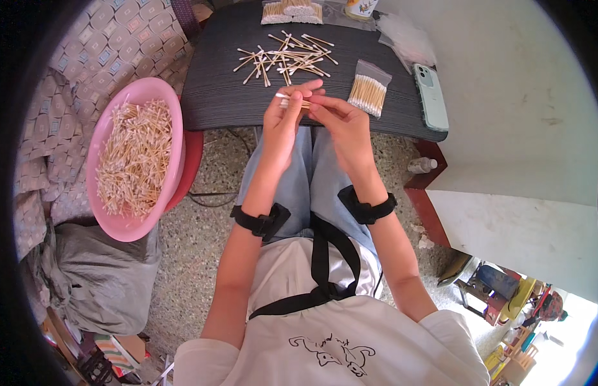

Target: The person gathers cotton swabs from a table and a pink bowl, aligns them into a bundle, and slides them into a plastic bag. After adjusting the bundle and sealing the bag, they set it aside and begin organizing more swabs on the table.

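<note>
Above the near edge of the dark table (212,96), my two hands meet around a few cotton swabs (283,101). My left hand (285,122) closes on them, their white tips showing between thumb and fingers. The fingertips of my right hand (343,122) pinch the wooden sticks from the other side. How many swabs are held is hidden by the fingers. Just beyond my hands lies a loose, criss-crossed pile of cotton swabs (292,59). Right of my right hand, a clear zip bag (370,90) filled with aligned swabs rests on the tabletop.
On my left a pink basin (175,154) full of loose swabs sits on a red stool (194,161). Filled swab bags (292,13) are stacked at the table's far side. A pale phone (431,96) and clear plastic bags (407,38) lie to the right, near the wall.
</note>
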### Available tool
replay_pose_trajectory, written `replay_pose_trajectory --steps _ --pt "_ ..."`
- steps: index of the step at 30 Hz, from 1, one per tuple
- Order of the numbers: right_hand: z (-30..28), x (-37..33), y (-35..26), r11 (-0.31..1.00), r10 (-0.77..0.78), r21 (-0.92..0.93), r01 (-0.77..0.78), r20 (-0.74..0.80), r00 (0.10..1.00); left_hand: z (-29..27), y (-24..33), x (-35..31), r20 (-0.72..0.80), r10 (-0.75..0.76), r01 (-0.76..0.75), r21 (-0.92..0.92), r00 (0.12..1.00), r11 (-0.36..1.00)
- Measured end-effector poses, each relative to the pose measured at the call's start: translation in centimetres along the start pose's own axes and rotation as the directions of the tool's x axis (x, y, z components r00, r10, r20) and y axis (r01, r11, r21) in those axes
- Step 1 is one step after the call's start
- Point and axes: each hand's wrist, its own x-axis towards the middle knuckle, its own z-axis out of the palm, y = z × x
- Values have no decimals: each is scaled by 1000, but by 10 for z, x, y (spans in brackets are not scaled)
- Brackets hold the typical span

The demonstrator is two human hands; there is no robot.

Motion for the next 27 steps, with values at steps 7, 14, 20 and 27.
replay_pose_trajectory --steps 7,14,20,27 --pt "-9 0 1 968 -136 -210 134 7 991 -2 8 -3 -103 -118 117 -16 988 993" --pt "-9 -2 -6 920 -172 -353 170 25 985 -14 13 -5 -85 -197 213 309 977 927" --pt "-8 2 2 983 -113 -152 104 -51 992 -8 13 -10 -66 -165 177 290 984 941" --pt "6 0 22 950 -247 -220 222 -92 965 -1 -1 -19 -91 -144 170 464 985 869"
